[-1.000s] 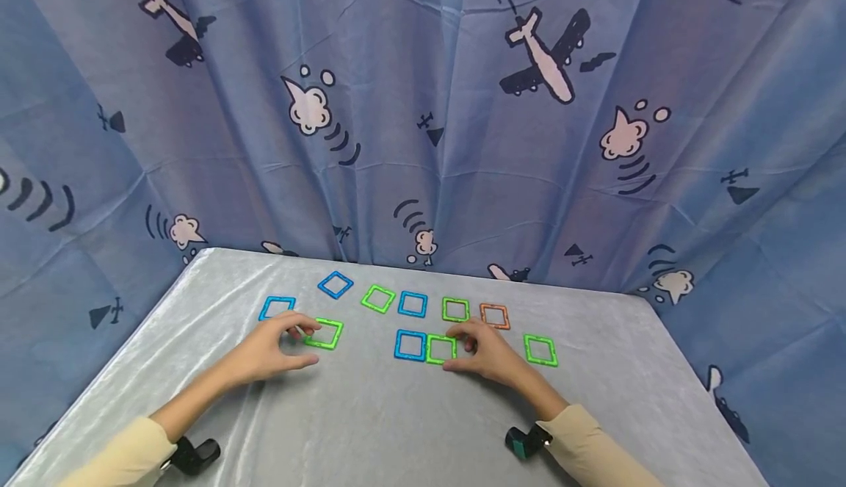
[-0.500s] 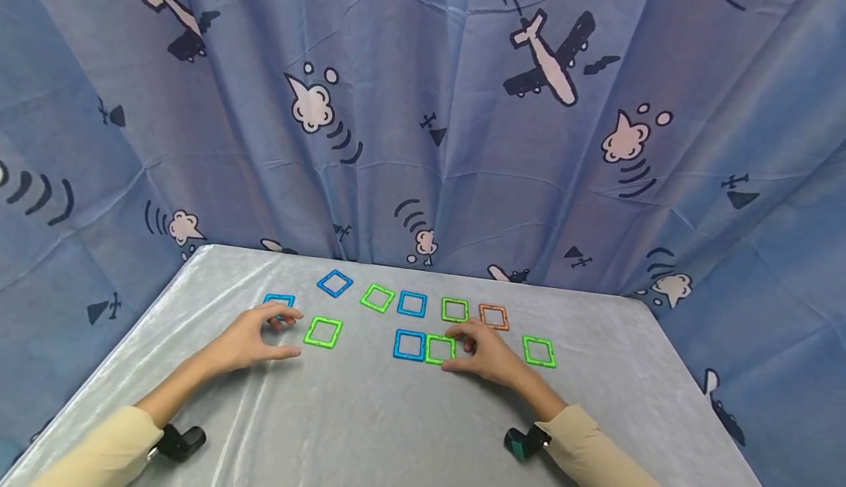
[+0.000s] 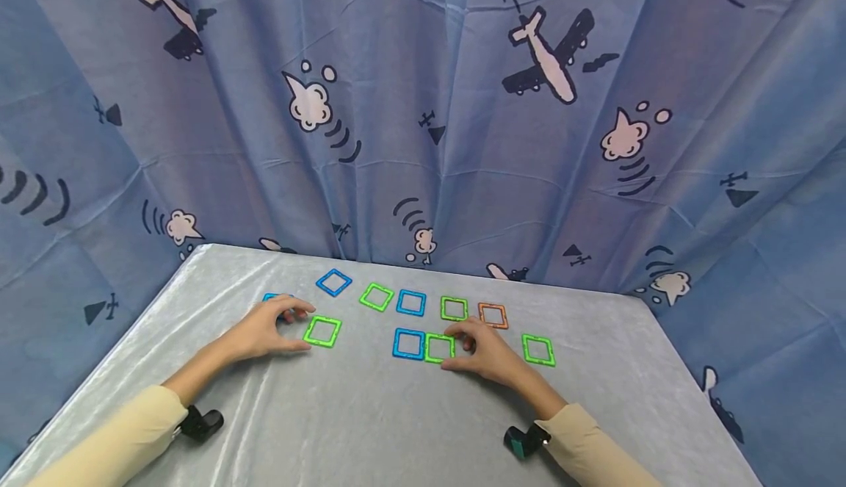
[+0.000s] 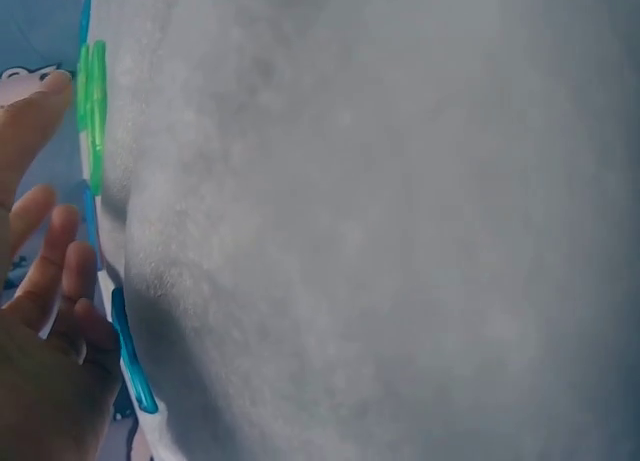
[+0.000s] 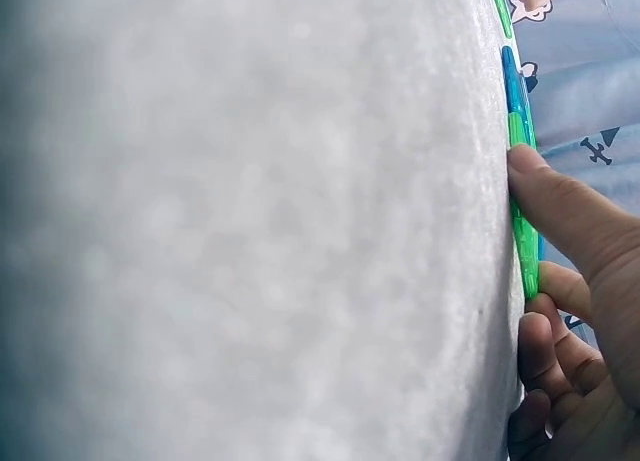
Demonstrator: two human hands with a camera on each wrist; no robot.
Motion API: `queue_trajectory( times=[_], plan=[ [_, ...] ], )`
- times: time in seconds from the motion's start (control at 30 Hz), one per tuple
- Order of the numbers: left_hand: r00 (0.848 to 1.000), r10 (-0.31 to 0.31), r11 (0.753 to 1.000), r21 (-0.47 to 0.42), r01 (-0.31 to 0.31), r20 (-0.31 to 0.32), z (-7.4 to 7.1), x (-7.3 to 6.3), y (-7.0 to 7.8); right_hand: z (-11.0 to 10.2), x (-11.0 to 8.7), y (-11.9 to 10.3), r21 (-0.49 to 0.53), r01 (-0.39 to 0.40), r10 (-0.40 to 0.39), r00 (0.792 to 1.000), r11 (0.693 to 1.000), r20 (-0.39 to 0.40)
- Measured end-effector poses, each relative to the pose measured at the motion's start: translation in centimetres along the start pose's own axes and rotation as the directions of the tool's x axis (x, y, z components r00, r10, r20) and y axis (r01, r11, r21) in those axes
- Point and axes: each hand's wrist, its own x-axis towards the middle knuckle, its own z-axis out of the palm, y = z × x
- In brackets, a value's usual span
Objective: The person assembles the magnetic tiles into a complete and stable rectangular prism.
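My right hand [image 3: 489, 351] pinches a green square magnetic tile [image 3: 436, 336] between thumb and index finger; in the right wrist view they meet this green tile's [image 5: 528, 246] near side. Against its left side lies a blue square tile [image 3: 396, 343], both flat on the table. My left hand [image 3: 261, 331] hovers with thumb and fingers spread beside another green tile [image 3: 324, 344], with nothing in its grasp. Its fingers partly cover a blue tile [image 3: 276, 296] behind. In the left wrist view, a blue tile [image 4: 132, 356] shows beyond the left fingers.
Across the back lie a blue tile [image 3: 344, 287], a green tile [image 3: 370, 306], another blue tile [image 3: 411, 314], a green tile [image 3: 454, 318] and an orange tile [image 3: 493, 325]. One more green tile [image 3: 540, 362] lies right of my right hand. A blue curtain [image 3: 370, 142] hangs behind the table [image 3: 370, 428].
My left hand pulled back leftward from the green tile, then came a little right toward it again. The right hand stays on its green tile.
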Motion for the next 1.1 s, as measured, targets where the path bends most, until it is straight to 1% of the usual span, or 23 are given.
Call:
queue_trajectory(
  times=[0.13, 0.27, 0.4, 0.53, 0.77, 1.1],
  plan=[
    [0.999, -0.014, 1.000, -0.007, 0.014, 0.029, 0.1, 0.2, 0.0, 0.0, 0.0, 0.0, 0.004, 0.007, -0.007, 1.000, 1.000, 0.000],
    [0.999, -0.019, 1.000, 0.016, 0.018, 0.033, 0.4, 0.4, -0.2, -0.1, 0.0, 0.0, 0.011, 0.021, -0.021, 1.000, 1.000, -0.010],
    [0.999, -0.013, 1.000, 0.015, 0.012, 0.037, 0.6, 0.7, -0.4, -0.1, -0.1, 0.1, 0.015, 0.035, -0.035, 0.999, 0.999, -0.017],
    [0.998, -0.028, 1.000, 0.004, 0.028, 0.055, 0.6, 1.0, -0.3, -0.1, -0.1, 0.1, 0.017, 0.018, -0.018, 1.000, 1.000, -0.011],
    [0.994, -0.052, 0.999, 0.015, 0.051, 0.097, 0.7, 1.2, -0.6, 0.0, -0.1, 0.1, 0.027, -0.001, 0.001, 1.000, 1.000, -0.003],
    [0.987, -0.081, 0.997, 0.019, 0.080, 0.137, 0.6, 1.4, -0.3, 0.0, -0.1, -0.1, 0.016, -0.020, 0.020, 1.000, 1.000, -0.003]
  ],
)
